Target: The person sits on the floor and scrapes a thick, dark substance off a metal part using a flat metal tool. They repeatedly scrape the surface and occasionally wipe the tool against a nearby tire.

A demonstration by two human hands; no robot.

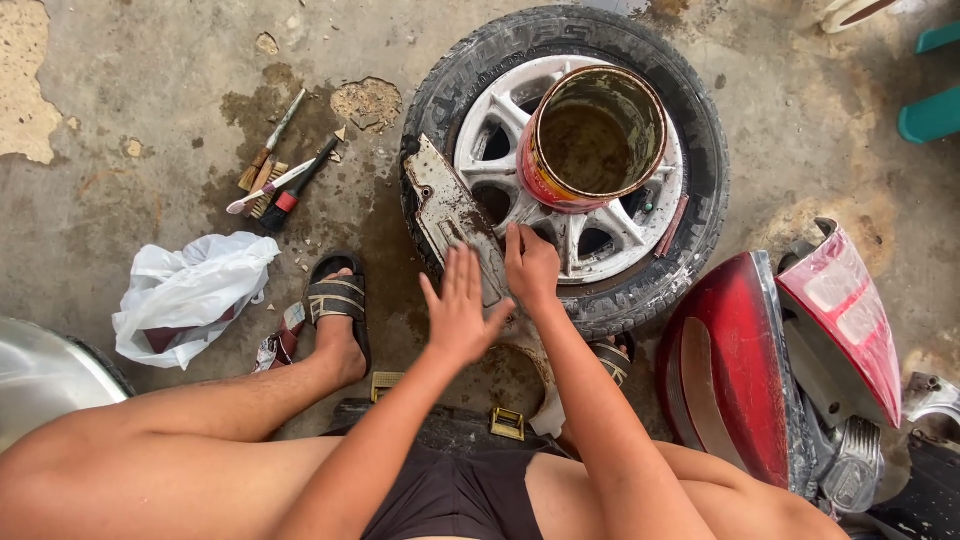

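Observation:
A dirty grey metal part (447, 205), long and flat, lies across the near left side of a car tyre (700, 150) with a white alloy rim (485, 115). My left hand (460, 305) rests flat on the part's near end, fingers spread. Just to its right, my right hand (531, 265) presses its fingers down on the same part at the rim's edge. An open, rusty paint tin (592, 135) with a red wall sits tilted on the middle of the rim. I sit low, with my bare legs and sandalled left foot (338, 300) in view.
Brushes and a red-and-black hand tool (290, 190) lie on the stained concrete at the left. A white plastic bag (190, 295) sits near my foot. A red motorcycle tail with its lamp (790, 350) stands at the right, and a shiny metal curve (40, 375) at the far left.

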